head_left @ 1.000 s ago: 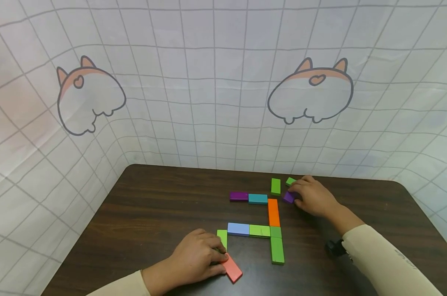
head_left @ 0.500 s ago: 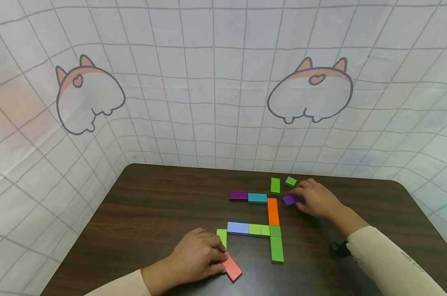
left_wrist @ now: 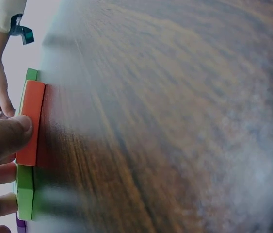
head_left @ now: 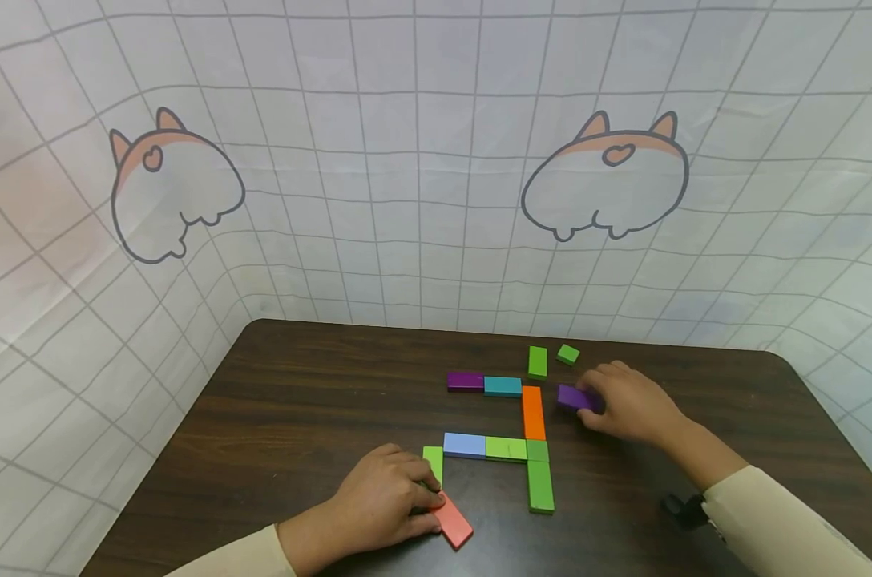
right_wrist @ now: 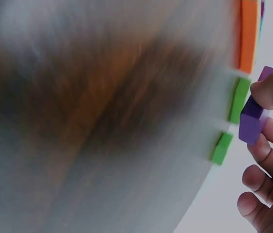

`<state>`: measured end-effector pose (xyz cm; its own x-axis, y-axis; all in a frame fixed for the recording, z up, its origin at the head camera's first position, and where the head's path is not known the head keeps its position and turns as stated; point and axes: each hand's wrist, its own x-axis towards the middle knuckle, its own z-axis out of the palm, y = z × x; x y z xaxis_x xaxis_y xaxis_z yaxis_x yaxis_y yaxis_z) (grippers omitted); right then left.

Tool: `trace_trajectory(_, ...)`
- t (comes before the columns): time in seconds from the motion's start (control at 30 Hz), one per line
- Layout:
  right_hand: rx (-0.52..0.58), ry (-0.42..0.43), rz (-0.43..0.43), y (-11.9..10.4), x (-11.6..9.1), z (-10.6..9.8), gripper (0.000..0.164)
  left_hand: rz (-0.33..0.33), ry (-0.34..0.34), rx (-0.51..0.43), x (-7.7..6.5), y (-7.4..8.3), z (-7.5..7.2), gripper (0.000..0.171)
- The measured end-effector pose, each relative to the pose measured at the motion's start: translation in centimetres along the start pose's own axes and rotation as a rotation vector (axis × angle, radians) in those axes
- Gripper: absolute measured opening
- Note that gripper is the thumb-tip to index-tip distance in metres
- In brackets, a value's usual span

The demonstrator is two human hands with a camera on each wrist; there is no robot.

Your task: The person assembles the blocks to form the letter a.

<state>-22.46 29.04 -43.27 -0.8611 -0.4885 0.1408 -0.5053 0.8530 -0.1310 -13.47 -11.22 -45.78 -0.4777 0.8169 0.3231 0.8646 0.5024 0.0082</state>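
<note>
My right hand (head_left: pixel 632 401) pinches a purple block (head_left: pixel 577 398) between thumb and fingers, right of the orange block (head_left: pixel 533 413). In the right wrist view, this purple block (right_wrist: pixel 253 121) appears held off the tabletop. At the front, my left hand (head_left: pixel 385 497) holds a coral block (head_left: pixel 454 521) that lies slanted on the table. The left wrist view has the thumb on the coral block's face (left_wrist: pixel 32 124) and fingers behind it. Just beyond stands a light green block (head_left: pixel 433 465), partly hidden by the left fingers.
Blue (head_left: pixel 465 445), lime (head_left: pixel 506 449) and green blocks (head_left: pixel 540 486) join the orange one in a line. A teal block (head_left: pixel 503 387) and a dark purple block (head_left: pixel 466 382) adjoin its far end. Two loose green blocks (head_left: pixel 538 363) lie near the table's (head_left: pixel 320 385) back edge.
My right hand has drawn the purple block rightward and toward me, away from the small green block at the back. The left hand and coral block have stayed put.
</note>
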Motion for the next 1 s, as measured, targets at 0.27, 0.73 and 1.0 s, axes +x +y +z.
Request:
trace_trajectory(0.27, 0.049, 0.043, -0.093, -3.1, -1.6, -0.4, 0.028, -0.006, 0.012, 0.0, 0.0, 0.1, 0.1, 0.022)
trace_trajectory(0.73, 0.118, 0.022, -0.231, -7.0, -3.0, 0.2, 0.027, -0.015, 0.014, -0.004, 0.1, 0.2, 0.2, 0.023)
trace_trajectory(1.0, 0.146, 0.033, -0.314, -8.5, -3.5, 0.7, 0.028, -0.015, 0.028, -0.002, 0.1, 0.2, 0.3, 0.022)
